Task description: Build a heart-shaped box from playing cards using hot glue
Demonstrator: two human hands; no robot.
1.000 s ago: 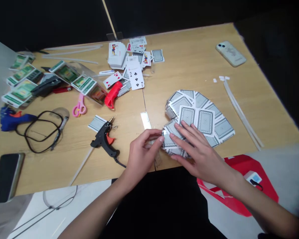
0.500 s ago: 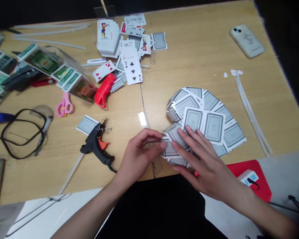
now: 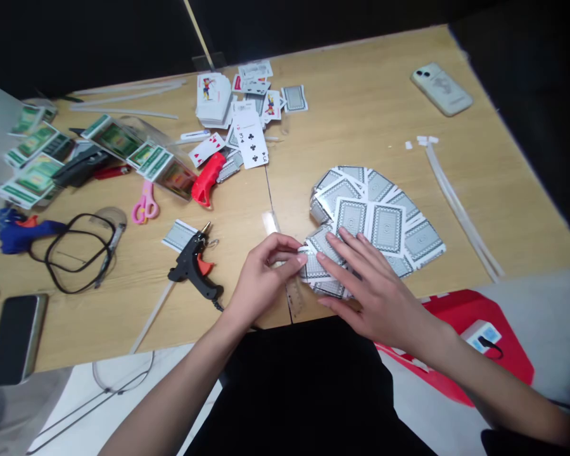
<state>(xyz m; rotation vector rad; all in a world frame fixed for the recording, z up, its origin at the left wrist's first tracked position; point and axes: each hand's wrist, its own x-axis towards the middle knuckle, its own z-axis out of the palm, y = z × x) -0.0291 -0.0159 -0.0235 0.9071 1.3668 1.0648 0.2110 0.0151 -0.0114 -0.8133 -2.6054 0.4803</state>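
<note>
A ring of overlapping face-down playing cards (image 3: 384, 221) with grey patterned backs lies on the wooden table (image 3: 361, 114), near its front edge. My right hand (image 3: 368, 288) rests flat on the ring's near left part, fingers spread. My left hand (image 3: 261, 278) pinches the edge of a card at the ring's left end, fingertips meeting the cards at about the same spot as my right fingers. A clear ruler (image 3: 285, 266) lies under my left hand.
A black glue gun (image 3: 192, 266) and a single face-down card (image 3: 179, 235) lie left of my hands. Farther back are a red tool (image 3: 206, 180), pink scissors (image 3: 144, 204), card boxes (image 3: 118, 139) and loose face-up cards (image 3: 247, 120). Glue sticks (image 3: 456, 209) and a phone (image 3: 441, 88) lie right; another phone (image 3: 14, 339) left.
Both hands stay on the same spot of the card ring. Only the camera view has shifted, down and then back.
</note>
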